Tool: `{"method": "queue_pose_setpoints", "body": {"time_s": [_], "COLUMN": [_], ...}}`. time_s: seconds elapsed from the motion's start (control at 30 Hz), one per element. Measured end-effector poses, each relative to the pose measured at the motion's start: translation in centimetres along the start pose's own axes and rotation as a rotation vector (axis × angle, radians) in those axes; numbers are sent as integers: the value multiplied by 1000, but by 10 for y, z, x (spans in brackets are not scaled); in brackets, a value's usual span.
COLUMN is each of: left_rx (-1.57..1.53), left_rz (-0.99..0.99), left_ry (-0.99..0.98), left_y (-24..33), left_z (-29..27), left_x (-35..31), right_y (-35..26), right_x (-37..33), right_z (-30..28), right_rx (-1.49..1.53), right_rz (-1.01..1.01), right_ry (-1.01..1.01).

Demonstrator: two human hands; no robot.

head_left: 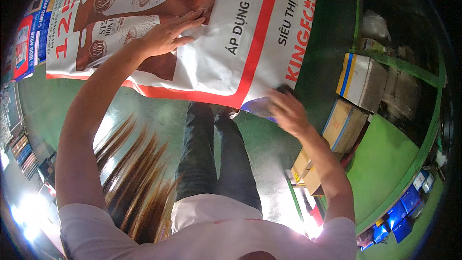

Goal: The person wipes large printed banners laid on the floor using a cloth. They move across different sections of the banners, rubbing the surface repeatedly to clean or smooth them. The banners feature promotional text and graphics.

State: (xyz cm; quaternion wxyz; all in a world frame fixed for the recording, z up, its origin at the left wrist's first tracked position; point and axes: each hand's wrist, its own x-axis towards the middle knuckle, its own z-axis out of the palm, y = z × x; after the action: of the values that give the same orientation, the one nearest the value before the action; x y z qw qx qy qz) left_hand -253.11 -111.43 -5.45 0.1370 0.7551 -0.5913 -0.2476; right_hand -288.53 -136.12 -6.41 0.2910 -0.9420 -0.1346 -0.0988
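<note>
A large printed banner sheet (211,62) in white, red and brown spreads out in front of me. My left hand (171,34) lies on its printed face, fingers stretched out and pressing it flat. At the banner's near right corner, my right hand (288,113) is closed and smeared by motion. Something dark (285,89) shows at its fingers, too blurred to name. Beside those fingers, a blue-grey patch (260,107) lies at the corner; whether it is a folded part of the sheet or a separate piece, I cannot tell.
On the right, a green metal frame (399,62) holds a white box (361,82) and cardboard boxes (342,123). Blue packets (402,212) lie at the lower right. Long brown streaked strips (137,178) stand at my left. Blue printed panels (36,38) are at the far left.
</note>
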Motion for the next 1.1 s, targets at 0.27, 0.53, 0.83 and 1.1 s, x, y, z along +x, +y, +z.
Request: {"method": "queue_pose_setpoints", "body": {"time_s": [0.27, 0.53, 0.83, 1.1], "left_rx": [177, -22, 57, 390], "left_rz": [134, -65, -24, 254], "left_ry": [-26, -97, -13, 111], "left_y": [-11, 5, 16, 68], "left_z": [-17, -11, -18, 27], "left_x": [8, -4, 9, 91], "right_y": [-64, -19, 16, 16], "right_x": [234, 41, -105, 15], "right_z": [174, 73, -31, -23], "right_rx": [-215, -100, -2, 98], "right_rz": [-232, 25, 1404, 767], "right_ry": [229, -75, 372, 422]}}
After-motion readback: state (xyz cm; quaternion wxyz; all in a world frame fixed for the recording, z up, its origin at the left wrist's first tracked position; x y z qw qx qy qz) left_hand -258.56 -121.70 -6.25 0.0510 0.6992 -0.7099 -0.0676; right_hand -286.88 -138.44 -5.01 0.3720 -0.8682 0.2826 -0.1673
